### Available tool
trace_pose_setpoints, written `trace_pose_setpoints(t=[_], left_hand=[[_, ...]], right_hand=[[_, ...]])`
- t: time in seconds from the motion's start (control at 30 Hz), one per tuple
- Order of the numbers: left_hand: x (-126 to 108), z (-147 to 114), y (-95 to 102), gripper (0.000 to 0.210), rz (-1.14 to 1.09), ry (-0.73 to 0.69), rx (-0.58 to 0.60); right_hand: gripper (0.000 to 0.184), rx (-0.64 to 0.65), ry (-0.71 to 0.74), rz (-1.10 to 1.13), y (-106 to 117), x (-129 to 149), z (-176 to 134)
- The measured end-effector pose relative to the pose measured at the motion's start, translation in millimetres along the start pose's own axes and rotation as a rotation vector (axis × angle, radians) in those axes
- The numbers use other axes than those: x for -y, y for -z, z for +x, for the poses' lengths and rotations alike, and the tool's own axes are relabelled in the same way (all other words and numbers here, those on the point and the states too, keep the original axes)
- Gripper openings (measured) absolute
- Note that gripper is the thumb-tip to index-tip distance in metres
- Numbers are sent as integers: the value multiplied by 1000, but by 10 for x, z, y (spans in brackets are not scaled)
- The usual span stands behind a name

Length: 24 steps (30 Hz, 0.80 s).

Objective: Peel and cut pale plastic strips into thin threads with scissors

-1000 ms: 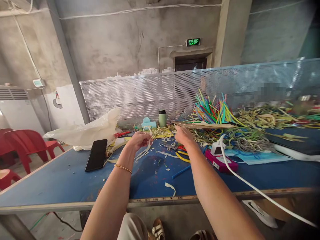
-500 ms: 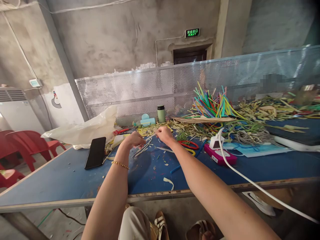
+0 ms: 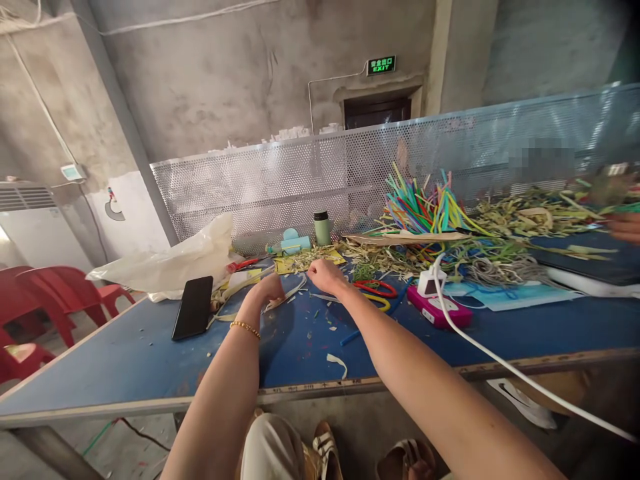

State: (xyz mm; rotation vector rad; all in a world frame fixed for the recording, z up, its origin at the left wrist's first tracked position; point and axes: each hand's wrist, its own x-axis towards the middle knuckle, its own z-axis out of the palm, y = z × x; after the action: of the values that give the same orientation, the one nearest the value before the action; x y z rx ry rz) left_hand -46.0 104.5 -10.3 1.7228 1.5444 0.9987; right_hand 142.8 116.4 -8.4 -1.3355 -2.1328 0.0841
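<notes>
The left hand [image 3: 267,288] is closed on a few pale leaf strips [image 3: 286,297], whose loose ends trail just above the blue table [image 3: 125,360], while the right hand [image 3: 324,274] sits just beside it with its fingers curled in, and whether they pinch a strip cannot be told. Taking the black phone [image 3: 193,308] as the mark, both hands lie to its right, with the white plastic bag [image 3: 170,263] behind it and the red-handled scissors [image 3: 376,288] farther right past the hands. Farther right again lie the pink power strip [image 3: 439,310] and, behind it, the heap of coloured strips [image 3: 425,210].
</notes>
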Motion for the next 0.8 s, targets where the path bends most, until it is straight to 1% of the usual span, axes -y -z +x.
trace_pose_setpoints(t=[0.1,0.23,0.33,0.4,0.5,0.57,0.63,0.7,0.8], left_hand=[[-54,-63,71,26,49,48,56],[-123,-126,144,19,-9,45,94],[-129,-121,171,22,-89,29,81],[-116,-106,182,22,-142,25,75],[-100,-91,197,16,-222,24,61],[-109,-95,212,11,-279,17,40],[-132,-108,230,12,-337,6,21],[-159,-121,244,16,-387,-4,6],[-183,-125,254,15,-431,-11,-24]], right_hand=[[20,34,44,-18,-11,12,-11],[23,77,64,-46,-13,24,-19],[22,88,72,-87,-42,41,-34],[24,101,103,-114,-93,73,-54],[27,145,199,-141,-211,175,-96],[26,188,275,-156,-292,267,-124],[23,219,328,-170,-356,354,-144],[22,225,353,-180,-394,412,-158],[19,216,356,-180,-399,426,-169]])
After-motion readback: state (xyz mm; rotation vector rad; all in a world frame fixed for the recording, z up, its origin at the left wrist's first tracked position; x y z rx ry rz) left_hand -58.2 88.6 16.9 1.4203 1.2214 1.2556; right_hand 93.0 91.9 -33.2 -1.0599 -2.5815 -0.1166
